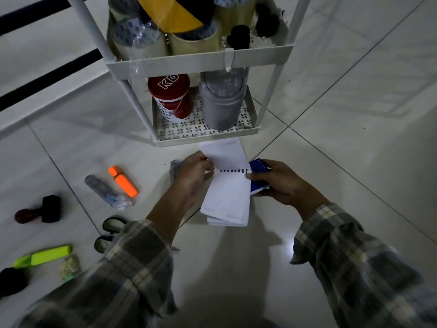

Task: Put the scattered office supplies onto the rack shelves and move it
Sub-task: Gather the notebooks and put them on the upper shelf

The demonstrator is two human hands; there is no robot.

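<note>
both hands held a small spiral notebook point(230, 185) open above the tiled floor point(331, 162), just in front of the white rack point(201, 136). the left hand point(192, 176) pinched its white pages; the right hand point(281, 183) gripped the blue cover. an orange highlighter point(123, 181) lay nearby.

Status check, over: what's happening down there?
Both busy: left hand, right hand grip open spiral notebook. Not on rack yet. On floor: orange highlighter, stamp.
</note>
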